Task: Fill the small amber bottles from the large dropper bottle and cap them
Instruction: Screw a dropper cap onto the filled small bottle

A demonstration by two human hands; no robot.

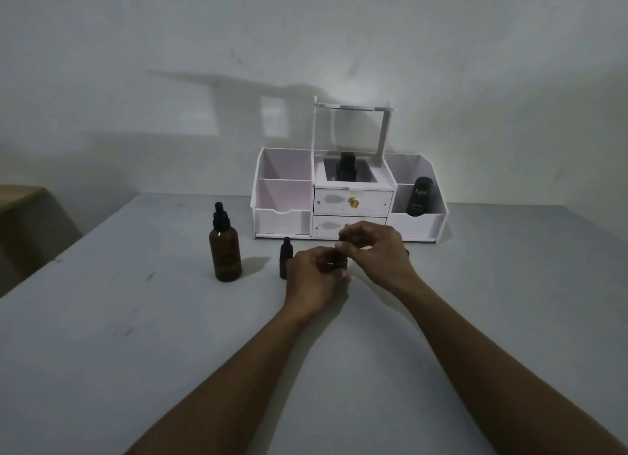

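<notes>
The large amber dropper bottle (225,247) stands upright on the grey table, its black dropper cap on, left of my hands. A small amber bottle (284,257) with a black dropper cap stands just left of my left hand. My left hand (314,278) wraps around a second small amber bottle (338,262), mostly hidden by my fingers. My right hand (370,247) pinches that bottle's top from above; the cap itself is hidden under the fingertips.
A white organizer (346,196) with two drawers stands against the wall behind my hands. It holds a black bottle (346,169) in its middle well and a black Kahf container (419,196) at right. A brown box (23,217) sits at far left.
</notes>
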